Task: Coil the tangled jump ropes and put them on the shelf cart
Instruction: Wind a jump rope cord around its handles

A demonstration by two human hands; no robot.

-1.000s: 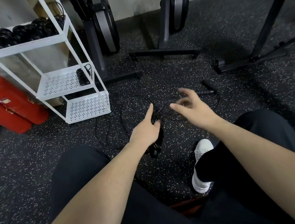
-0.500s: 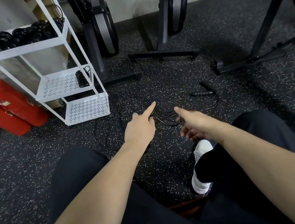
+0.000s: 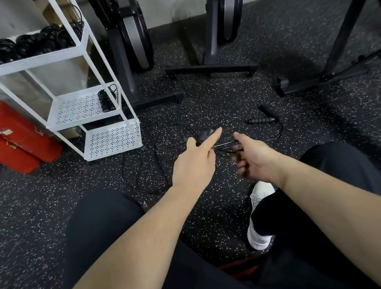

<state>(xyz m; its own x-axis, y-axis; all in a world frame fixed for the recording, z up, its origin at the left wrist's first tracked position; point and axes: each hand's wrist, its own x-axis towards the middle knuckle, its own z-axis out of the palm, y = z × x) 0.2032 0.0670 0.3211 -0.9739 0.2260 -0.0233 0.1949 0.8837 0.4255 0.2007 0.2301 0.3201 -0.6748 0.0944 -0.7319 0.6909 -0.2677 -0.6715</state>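
The left hand holds a black handle with the forefinger stretched out straight along it and the other fingers curled beneath; thin rope runs from this grip to the right hand, which has its thumb out and its fingers curled, blurred, so I cannot tell whether they pinch the rope or only lie against it. Taking the cart as landmark: both hands are in front of it and to its right, above the speckled floor. More rope lies in loose loops on the floor just in front of the cart's lowest shelf, and two more handles lie farther right of the cart, past the hands. On the cart's top shelf sit coiled ropes; one more coil lies on its middle shelf. Two red extinguishers lean left of the cart, and machines stand behind it
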